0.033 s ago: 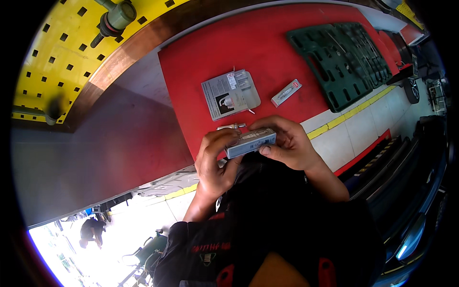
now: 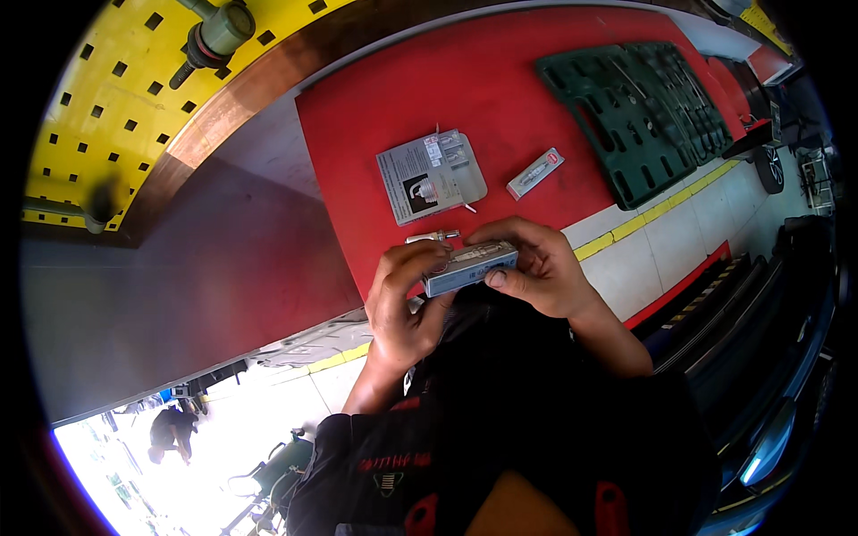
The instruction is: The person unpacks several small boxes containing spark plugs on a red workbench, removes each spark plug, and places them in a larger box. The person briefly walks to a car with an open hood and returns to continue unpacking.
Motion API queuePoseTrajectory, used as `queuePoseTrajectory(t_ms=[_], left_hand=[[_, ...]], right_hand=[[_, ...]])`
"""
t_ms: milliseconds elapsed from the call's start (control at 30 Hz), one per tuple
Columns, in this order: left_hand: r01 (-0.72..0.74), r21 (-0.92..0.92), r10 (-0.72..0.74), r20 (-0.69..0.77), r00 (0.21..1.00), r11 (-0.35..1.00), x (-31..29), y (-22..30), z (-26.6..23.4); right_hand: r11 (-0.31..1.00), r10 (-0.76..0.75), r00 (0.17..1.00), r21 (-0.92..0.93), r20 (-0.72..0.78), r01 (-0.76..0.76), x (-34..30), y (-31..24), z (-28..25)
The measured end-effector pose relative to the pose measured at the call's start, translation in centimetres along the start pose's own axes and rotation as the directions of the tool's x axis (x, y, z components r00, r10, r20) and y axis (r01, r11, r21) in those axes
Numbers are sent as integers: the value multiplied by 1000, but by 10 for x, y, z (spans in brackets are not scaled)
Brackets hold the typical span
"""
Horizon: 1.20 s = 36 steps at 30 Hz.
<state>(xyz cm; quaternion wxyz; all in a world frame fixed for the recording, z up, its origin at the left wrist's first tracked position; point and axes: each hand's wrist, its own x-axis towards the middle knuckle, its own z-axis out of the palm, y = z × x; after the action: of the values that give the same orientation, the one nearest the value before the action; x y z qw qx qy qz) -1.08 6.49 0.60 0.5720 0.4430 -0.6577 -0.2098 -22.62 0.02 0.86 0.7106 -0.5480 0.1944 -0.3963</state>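
Between my two hands, just off the near edge of the red bench top, is a small narrow spark plug box (image 2: 471,270), grey-blue and white with a picture of a plug on it. My left hand (image 2: 399,295) pinches its left end, thumb below and fingers above. Its right end rests in the fingers and thumb of my right hand (image 2: 534,268). Right behind the left fingers lies a bare spark plug (image 2: 438,236) on the bench, partly hidden by them. Farther back is a larger opened carton (image 2: 411,192) with its flap out. A second small spark plug box (image 2: 536,173) lies to its right.
A dark green tool case (image 2: 635,116) lies spread on the red bench top (image 2: 429,80) at the far right. Yellow pegboard (image 2: 116,98) with a hanging metal joint part (image 2: 219,40) fills the upper left. Another person (image 2: 172,433) is in the distance, lower left.
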Motion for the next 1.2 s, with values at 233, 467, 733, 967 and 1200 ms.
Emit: queuePoseTrajectory(t_ms=[233, 467, 733, 967, 1200], left_hand=[[135, -418, -157, -18, 987, 899, -4, 4, 3], [200, -580, -222, 35, 974, 790, -4, -9, -7], [466, -526, -441, 183, 879, 711, -2, 1, -16], [528, -348, -470, 243, 849, 774, 4, 1, -23], [576, -324, -517, 255, 817, 751, 3, 1, -23]], right_hand=[[984, -159, 987, -83, 10, 160, -2, 6, -6], [974, -177, 984, -147, -10, 174, -5, 7, -8], [907, -168, 986, -396, -25, 144, -6, 3, -13], [764, -213, 976, -616, 38, 190, -7, -11, -9], [794, -109, 994, -601, 10, 93, -10, -12, -11]])
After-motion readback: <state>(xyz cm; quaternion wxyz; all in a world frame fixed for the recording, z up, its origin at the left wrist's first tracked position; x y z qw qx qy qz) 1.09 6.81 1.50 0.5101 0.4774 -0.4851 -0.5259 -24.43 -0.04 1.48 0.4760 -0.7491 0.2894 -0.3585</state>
